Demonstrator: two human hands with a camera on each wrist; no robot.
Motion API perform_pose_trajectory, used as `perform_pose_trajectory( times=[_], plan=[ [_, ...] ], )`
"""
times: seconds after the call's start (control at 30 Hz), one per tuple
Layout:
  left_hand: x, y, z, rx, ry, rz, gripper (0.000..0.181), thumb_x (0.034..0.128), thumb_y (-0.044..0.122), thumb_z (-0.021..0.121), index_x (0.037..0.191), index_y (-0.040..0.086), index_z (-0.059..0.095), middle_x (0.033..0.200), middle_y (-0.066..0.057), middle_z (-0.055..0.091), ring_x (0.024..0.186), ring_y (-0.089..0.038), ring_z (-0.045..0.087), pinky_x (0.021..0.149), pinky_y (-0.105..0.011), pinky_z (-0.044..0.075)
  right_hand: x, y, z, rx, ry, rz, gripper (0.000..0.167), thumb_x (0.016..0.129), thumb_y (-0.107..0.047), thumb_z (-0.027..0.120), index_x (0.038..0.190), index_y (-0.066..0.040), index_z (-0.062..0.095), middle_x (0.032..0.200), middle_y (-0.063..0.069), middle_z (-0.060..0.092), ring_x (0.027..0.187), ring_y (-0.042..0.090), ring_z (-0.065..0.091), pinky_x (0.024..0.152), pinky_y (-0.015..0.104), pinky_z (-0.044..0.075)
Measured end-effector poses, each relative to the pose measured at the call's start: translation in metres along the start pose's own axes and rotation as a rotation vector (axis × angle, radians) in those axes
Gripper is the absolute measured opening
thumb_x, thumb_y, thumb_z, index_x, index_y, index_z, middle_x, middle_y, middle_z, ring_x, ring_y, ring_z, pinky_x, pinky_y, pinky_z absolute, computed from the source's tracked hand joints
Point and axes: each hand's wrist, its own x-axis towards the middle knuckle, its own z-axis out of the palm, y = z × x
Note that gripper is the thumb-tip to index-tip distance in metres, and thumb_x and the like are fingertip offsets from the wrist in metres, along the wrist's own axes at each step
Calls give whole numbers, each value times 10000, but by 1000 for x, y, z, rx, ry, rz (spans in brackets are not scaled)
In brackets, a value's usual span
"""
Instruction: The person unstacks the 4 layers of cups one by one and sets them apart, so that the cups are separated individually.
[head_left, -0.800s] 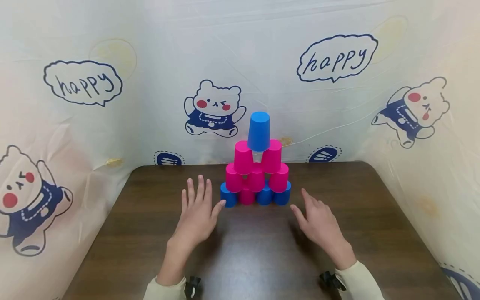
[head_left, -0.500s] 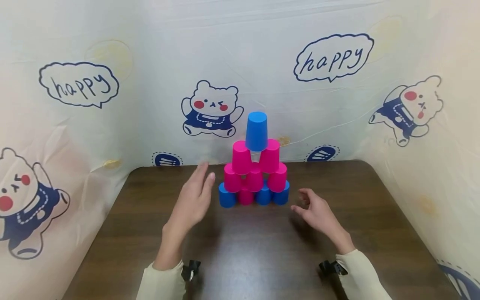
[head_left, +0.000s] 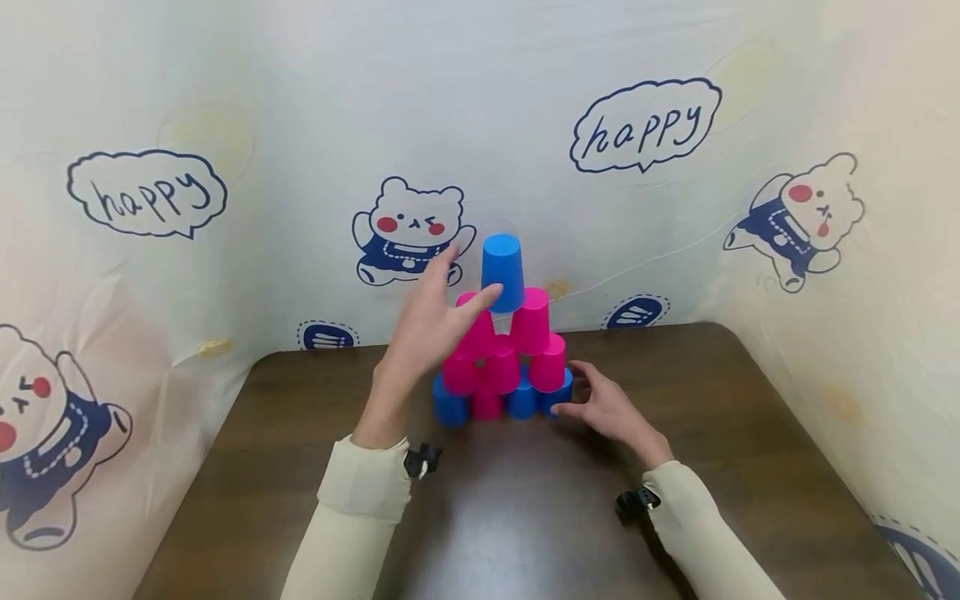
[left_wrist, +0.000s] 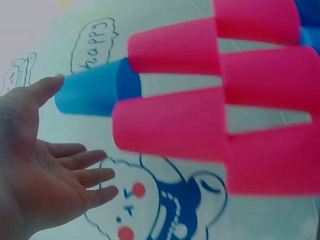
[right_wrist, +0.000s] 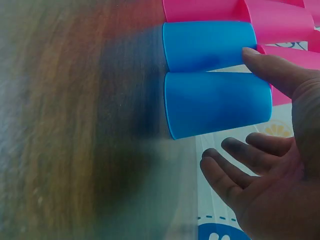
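Note:
Upside-down plastic cups stand stacked as a pyramid on the table. A single blue cup (head_left: 502, 262) tops two pink cups (head_left: 532, 321), and three pink cups below them rest on a bottom row of blue and pink cups. My left hand (head_left: 429, 325) is raised at the left of the top cup, fingers straight and thumb spread in front of it. In the left wrist view, nothing is gripped by that hand (left_wrist: 45, 165). Low at the right, my right hand (head_left: 609, 410) surrounds the bottom row's end blue cup (right_wrist: 217, 105) loosely, fingers and thumb apart.
The dark wooden table (head_left: 480, 533) spreads in front of the pyramid and to both sides. Close behind its back edge hangs a pale sheet (head_left: 300, 100) printed with bears and lettering. A black wrist camera (head_left: 423, 460) sits at the left cuff.
My left hand has risen and moved right, from beside the lower cups to the top blue cup. The right hand has moved left to the end cup. The pyramid still stands.

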Motion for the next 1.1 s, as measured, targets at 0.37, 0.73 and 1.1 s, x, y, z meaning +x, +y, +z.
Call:
perform_pose_trajectory(
  times=[0.37, 0.73, 1.1],
  plan=[
    [17, 14, 18, -23, -48, -17, 940, 931, 505, 765, 1665, 185, 272, 1627, -97, 473, 1440, -361, 527, 1131, -610, 473, 6, 1, 12, -46, -16, 4, 749, 911, -388, 828, 1508, -105, 475, 1384, 151, 649, 1243, 368, 635, 1058, 584, 537],
    [17, 17, 18, -122, 36, 45, 784, 953, 396, 777, 1589, 144, 393, 1549, -91, 552, 1371, -349, 592, 1068, -528, 546, 7, 4, 12, -77, 4, -12, 603, 949, -319, 798, 1446, -94, 543, 1311, 132, 684, 1145, 309, 658, 1020, 534, 572],
    [-9, 0, -48, -231, 402, 37, 720, 940, 393, 796, 1520, 119, 469, 1519, -86, 565, 1386, -320, 580, 1108, -528, 516, 9, 7, 12, -84, 9, -14, 555, 946, -331, 801, 1389, -96, 562, 1252, 125, 698, 1088, 297, 659, 996, 518, 581]
  ],
)
